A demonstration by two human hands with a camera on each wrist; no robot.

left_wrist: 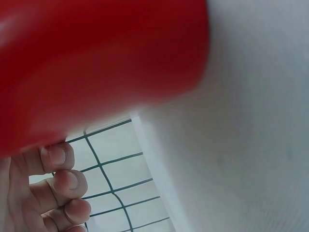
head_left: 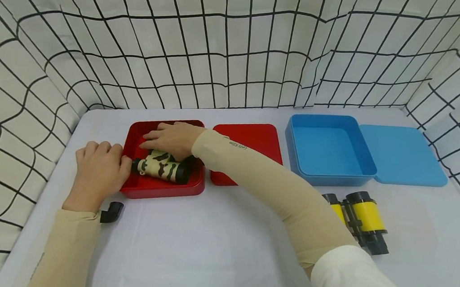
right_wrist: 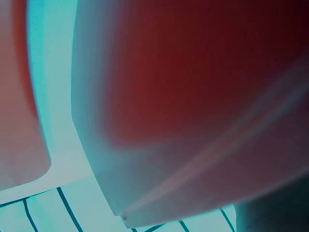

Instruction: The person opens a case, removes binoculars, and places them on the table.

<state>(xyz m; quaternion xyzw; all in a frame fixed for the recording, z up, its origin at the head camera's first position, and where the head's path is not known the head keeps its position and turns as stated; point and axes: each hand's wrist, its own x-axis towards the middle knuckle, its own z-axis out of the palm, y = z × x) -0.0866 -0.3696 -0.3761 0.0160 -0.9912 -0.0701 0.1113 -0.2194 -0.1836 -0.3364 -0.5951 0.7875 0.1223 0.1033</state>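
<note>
A pair of camouflage binoculars lies in the red box, its near barrel along the front wall. My right hand reaches over the far part of the binoculars and grips it from above; the thumb is mostly hidden. My left hand holds the box's left wall, thumb at the rim. In the left wrist view its curled fingers are beside the red box. The right wrist view is blurred by a large dark red surface, and the hand's hold does not show there.
A red lid lies right of the red box, partly under my right forearm. Farther right are a blue box, a light blue lid and yellow-black binoculars, partly covered by the sleeve. Black wire mesh surrounds the table.
</note>
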